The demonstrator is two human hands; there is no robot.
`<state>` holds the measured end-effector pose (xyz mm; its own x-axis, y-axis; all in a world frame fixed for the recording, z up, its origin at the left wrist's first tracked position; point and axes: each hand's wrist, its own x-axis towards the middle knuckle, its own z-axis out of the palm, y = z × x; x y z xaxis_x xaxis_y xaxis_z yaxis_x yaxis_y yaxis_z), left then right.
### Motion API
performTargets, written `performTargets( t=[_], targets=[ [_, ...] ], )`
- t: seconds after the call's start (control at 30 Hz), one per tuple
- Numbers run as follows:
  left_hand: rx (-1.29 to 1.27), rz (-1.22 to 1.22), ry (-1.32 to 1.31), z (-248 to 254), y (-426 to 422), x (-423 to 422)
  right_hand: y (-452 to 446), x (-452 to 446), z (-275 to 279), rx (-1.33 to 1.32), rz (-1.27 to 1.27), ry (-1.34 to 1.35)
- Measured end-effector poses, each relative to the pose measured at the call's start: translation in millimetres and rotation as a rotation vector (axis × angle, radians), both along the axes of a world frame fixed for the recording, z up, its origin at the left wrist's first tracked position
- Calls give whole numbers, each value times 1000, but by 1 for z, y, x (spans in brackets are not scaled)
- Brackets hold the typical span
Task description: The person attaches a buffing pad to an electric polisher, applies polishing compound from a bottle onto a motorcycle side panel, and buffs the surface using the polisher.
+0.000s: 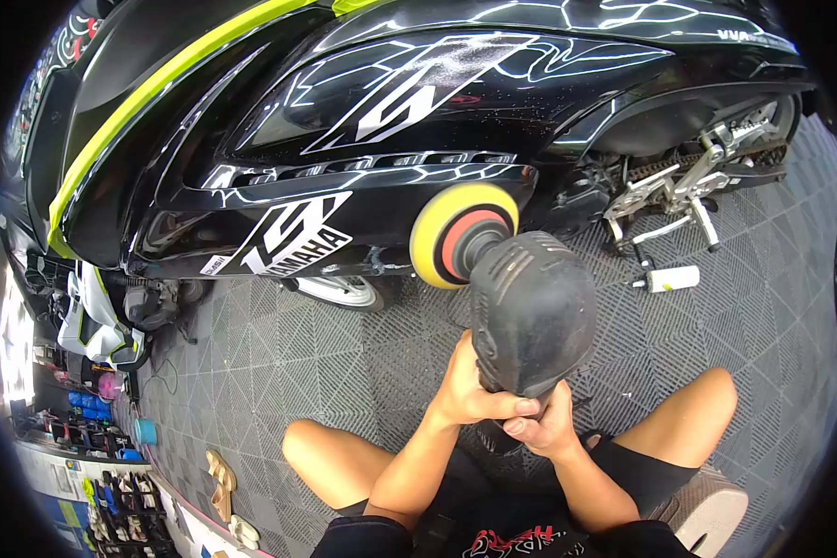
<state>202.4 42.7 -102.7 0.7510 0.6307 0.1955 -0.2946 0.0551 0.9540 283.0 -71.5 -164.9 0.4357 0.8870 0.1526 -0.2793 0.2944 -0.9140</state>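
Both my hands grip a black cordless polisher (535,312) in front of me. My left hand (474,389) wraps around its handle from the left, thumb across the near side. From the right, my right hand (551,423) closes on the same handle, its thumb near the other one. A yellow foam pad (430,232) on a red backing sits at the polisher's far end. The pad is tilted against the lower edge of a glossy black motorcycle fairing (386,219) and seems to touch it. White decals and fine white specks show on the fairing.
A white bottle (674,278) lies on the grey tiled floor (316,358) by the motorcycle's footpeg and stand (693,191). Another motorcycle (102,321) stands at the left. Sandals (220,484) and a shelf of small items (126,507) are at lower left. I sit on a low beige stool (711,511).
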Motion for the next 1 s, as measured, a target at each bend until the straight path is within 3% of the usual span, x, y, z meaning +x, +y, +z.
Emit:
performTargets(
  t=[0.23,0.27,0.4,0.53,0.73,1.0],
  targets=[
    [-55,65,-119,-1,-1,-26,6,-6,38,-83,143,-64],
    [-50,73,-152,-4,0,-30,10,-13,45,-43,70,2],
    [-199,-48,-317,-5,-1,-37,20,-6,68,4,147,-410],
    [-102,6,-317,1,0,-37,22,-5,77,18,181,-470],
    [-93,34,-130,-32,-2,-37,11,5,48,7,129,-306],
    [-15,-38,74,16,-2,8,-4,3,19,23,-29,146]
  ],
)
